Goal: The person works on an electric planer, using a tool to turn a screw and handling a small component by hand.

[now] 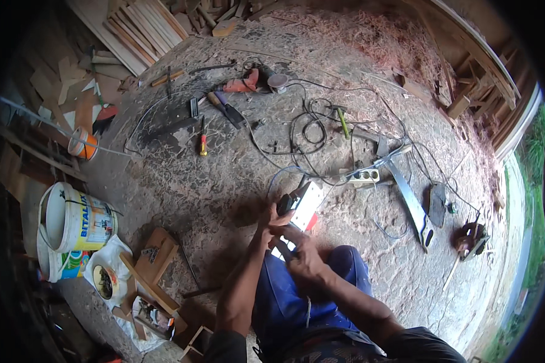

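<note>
Grasping, left hand (273, 224): oblong white-and-black tool (307, 202), by its side
Tool axis: slants forward-right from both hands
Right hand (306, 253): at near end; grip hidden, can't tell

the site is a woodworking workshop, open to the outdoors along the right side. indicators: wood shavings (375, 39) are scattered over the rough floor (188, 193), heaped most thickly toward the far side. wooden slats (142, 30) are stacked at the far left. a red power drill (243, 84), a screwdriver (203, 144), a green-handled hammer (343, 123), a handsaw (408, 201) and a power strip (363, 176) lie on the floor. greenery (535, 151) is visible beyond the edge.
</note>
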Action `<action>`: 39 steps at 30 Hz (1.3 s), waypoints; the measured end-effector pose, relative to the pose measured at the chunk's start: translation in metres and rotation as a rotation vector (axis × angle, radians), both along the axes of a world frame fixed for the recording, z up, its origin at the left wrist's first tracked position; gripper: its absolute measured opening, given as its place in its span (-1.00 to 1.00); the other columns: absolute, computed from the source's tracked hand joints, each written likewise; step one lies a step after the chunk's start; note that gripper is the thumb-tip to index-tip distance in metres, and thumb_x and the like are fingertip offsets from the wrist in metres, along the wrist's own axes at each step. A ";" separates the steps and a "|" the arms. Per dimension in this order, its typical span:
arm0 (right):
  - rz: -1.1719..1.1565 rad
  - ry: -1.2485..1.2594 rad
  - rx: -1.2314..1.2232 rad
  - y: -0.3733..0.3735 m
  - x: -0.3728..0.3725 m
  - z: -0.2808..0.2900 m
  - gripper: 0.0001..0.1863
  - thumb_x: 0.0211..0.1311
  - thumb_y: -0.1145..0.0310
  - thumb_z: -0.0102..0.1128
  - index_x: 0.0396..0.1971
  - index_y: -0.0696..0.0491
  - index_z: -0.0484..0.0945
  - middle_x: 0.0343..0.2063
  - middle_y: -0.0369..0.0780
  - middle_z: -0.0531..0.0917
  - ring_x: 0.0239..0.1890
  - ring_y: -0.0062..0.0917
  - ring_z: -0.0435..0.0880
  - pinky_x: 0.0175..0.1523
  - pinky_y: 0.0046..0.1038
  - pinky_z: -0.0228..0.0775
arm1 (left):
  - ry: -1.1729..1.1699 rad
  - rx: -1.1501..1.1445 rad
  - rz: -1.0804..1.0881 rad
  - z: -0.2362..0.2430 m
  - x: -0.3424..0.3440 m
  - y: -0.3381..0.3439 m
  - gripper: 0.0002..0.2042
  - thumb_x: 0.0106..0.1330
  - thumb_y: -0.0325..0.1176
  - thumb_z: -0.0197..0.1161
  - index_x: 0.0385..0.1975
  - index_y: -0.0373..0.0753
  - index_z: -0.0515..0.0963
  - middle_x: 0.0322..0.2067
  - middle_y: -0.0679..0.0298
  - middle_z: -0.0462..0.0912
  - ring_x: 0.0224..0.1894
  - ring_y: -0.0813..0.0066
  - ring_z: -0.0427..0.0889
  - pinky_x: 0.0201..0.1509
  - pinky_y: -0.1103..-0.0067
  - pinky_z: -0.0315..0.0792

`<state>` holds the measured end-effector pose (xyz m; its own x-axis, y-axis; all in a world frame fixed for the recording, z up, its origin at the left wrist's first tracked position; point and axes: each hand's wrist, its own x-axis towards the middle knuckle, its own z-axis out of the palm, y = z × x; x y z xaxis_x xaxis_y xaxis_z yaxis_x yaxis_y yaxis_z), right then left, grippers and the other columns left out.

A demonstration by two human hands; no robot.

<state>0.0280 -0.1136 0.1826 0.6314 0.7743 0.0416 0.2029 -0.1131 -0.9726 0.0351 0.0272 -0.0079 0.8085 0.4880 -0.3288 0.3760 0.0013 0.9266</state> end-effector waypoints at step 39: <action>-0.457 0.692 0.323 -0.224 0.034 0.107 -0.55 0.26 0.02 0.00 0.03 -0.02 0.51 -0.21 -0.29 0.68 -0.35 -0.59 0.61 -0.57 -0.50 0.22 | -1.228 0.460 0.107 0.327 -0.047 -0.196 -0.62 0.44 -0.12 -0.13 -0.46 -0.32 0.40 -0.41 0.09 0.44 -0.30 0.28 0.48 -0.15 0.39 0.35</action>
